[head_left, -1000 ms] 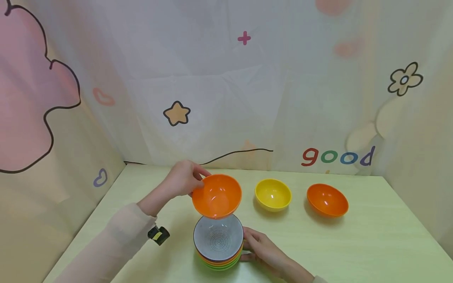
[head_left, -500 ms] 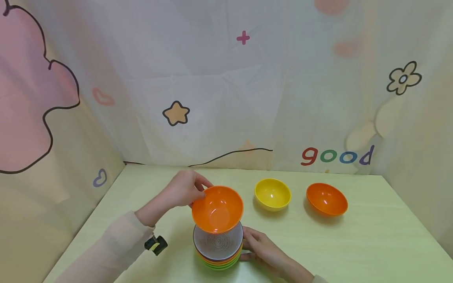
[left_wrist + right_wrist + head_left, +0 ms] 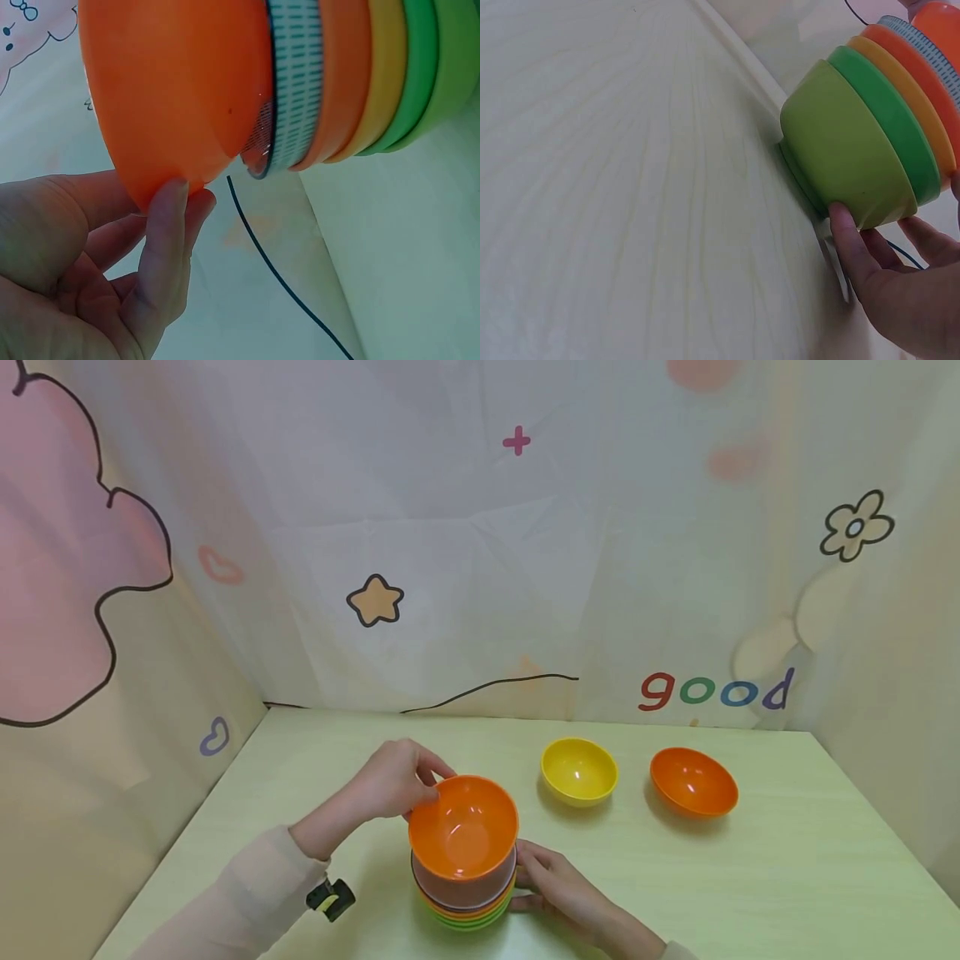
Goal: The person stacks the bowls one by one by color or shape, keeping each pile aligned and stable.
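Bowl stack stands upright on the pale table; all places given from it. Top to bottom: patterned bowl with dark rim, orange layer, yellow-orange layer, green layer, light green bowl at the base. Held orange bowl is directly over the stack, tilted, mouth facing the head camera; its underside sits at the patterned bowl's mouth, contact between the two can't be told. Left hand is at the far left of the stack, thumb and fingers pinching the held orange bowl by its rim, grip nearly closed on that thin edge. Right hand is at the stack's right side, fingers spread loosely along it, fingertips touching the light green bowl, not wrapped round. Yellow bowl beyond the stack to the right, upright; second orange bowl farther right of the stack, leaning. Black wrist camera on the left sleeve, left of the stack. Backdrop behind the stack: star to the left, "good" lettering to the right.
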A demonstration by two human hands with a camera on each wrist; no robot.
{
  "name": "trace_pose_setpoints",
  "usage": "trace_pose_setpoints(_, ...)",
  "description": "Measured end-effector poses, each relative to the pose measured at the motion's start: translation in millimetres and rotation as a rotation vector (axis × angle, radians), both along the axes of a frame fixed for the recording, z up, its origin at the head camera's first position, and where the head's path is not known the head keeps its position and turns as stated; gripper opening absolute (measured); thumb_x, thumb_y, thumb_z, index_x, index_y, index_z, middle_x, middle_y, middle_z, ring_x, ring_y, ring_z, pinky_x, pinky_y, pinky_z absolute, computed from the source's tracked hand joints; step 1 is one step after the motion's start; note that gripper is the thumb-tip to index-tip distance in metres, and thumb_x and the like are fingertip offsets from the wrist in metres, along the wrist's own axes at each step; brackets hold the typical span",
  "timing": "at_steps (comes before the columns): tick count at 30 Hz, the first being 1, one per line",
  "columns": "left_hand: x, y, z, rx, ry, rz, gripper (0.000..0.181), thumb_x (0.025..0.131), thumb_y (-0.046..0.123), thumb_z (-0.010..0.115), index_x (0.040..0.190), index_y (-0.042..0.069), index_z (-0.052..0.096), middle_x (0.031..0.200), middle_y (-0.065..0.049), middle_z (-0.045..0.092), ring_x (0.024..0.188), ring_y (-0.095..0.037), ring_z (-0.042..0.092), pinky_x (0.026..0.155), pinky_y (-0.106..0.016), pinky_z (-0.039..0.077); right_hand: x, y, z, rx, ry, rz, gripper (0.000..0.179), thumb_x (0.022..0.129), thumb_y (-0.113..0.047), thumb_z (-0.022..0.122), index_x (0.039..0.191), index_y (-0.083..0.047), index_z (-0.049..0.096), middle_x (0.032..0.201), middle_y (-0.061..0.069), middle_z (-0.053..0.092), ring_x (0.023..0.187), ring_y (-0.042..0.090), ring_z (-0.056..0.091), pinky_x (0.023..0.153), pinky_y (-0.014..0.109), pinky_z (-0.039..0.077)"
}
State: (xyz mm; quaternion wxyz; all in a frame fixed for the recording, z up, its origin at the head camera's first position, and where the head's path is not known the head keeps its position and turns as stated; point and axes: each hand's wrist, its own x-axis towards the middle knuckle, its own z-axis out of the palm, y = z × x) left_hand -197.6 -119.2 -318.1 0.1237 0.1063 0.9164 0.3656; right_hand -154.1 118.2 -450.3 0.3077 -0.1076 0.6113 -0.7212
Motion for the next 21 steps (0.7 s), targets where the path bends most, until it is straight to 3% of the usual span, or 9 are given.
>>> trace_pose_setpoints(21,4.0,1.1,-16.5,-0.012,-0.015,-0.026,0.025,0.077,-0.003,0.067,0.095,0.013,0.073,0.083,-0.008,0.061,0.055,-0.015,0.06,0.049,-0.025,0.053,-1.9,-1,-1.2,0.014,-0.019,-0.013,0.065,0.096,-0.042,0.04,0.141,0.003,0.029,0.134,0.019,0.048,0.112,0.023,0.056,0.087,0.037,0.052)
